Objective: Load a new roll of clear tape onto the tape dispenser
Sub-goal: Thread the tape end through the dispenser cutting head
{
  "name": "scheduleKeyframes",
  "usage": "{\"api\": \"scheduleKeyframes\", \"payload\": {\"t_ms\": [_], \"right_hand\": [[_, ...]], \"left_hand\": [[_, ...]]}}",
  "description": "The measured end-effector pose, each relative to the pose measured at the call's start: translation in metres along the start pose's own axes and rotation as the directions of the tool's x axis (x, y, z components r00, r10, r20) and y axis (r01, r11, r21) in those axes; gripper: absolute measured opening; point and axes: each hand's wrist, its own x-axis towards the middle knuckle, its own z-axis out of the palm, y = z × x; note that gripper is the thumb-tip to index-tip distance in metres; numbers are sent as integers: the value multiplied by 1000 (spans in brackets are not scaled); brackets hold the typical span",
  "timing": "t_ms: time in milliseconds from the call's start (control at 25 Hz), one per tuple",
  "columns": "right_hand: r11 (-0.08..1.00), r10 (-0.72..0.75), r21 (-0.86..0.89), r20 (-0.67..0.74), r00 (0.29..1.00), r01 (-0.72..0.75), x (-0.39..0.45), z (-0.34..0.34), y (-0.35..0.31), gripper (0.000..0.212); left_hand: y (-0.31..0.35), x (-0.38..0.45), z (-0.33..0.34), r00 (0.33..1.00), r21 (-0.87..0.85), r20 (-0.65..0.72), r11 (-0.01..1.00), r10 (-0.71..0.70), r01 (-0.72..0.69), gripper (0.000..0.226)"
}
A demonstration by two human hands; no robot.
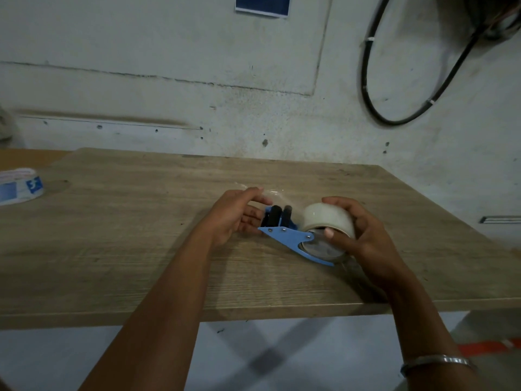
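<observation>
We judge the loading to be mostly done: the clear tape roll (328,218) already sits at the wide end of the blue tape dispenser (293,238), which lies on the bench (141,235) near its front edge, between our two hands. A thin transparent strip seems to run from the roll over toward the far side of the left hand, though it is faint and we cannot trace it fully. What looks left is threading that free end past the black rollers (279,217) and out at the narrow end, then checking the roll is pushed fully home; whether it is seated all the way we cannot tell

Our right hand (358,230) is wrapped over the roll, fingers curved across its top and thumb pressed on its near face, grasping it. Our left hand (234,215) is cupped against the roller end, fingers reaching over the top and apparently pinching the loose tape. Both forearms stretch forward over the bench edge
</observation>
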Motion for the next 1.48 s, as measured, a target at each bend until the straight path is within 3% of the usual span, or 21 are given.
{"api": "scheduleKeyframes", "payload": {"t_ms": [160,320,400,520,760,1080,1480], "right_hand": [[993,59,-107,3,998,-58,-1,-9,-17,37],[884,31,-460,-118,993,-82,24,2,-44,32],[795,58,-603,-39,998,-70,36,13,-53,35],[725,128,-685,29,991,-73,49,25,-62,25],[772,241,-608,13,970,-184,60,29,-69,12],[687,145,-693,-160,976,-216,52,39,-60,11],[647,70,-737,-200,977,-197,43,44,-59,8]], "left_hand": [[4,-4,9,995,0,10,995,98,-98,43],[5,-2,15,984,21,-52,985,172,-171,41],[3,-2,18,977,28,-86,981,196,-194,40],[2,-2,19,965,47,-124,973,230,-226,40],[0,-1,22,948,72,-150,960,280,-272,35],[-7,7,25,915,145,-189,931,357,-334,31],[-3,0,30,886,160,-231,913,403,-374,31]]}}
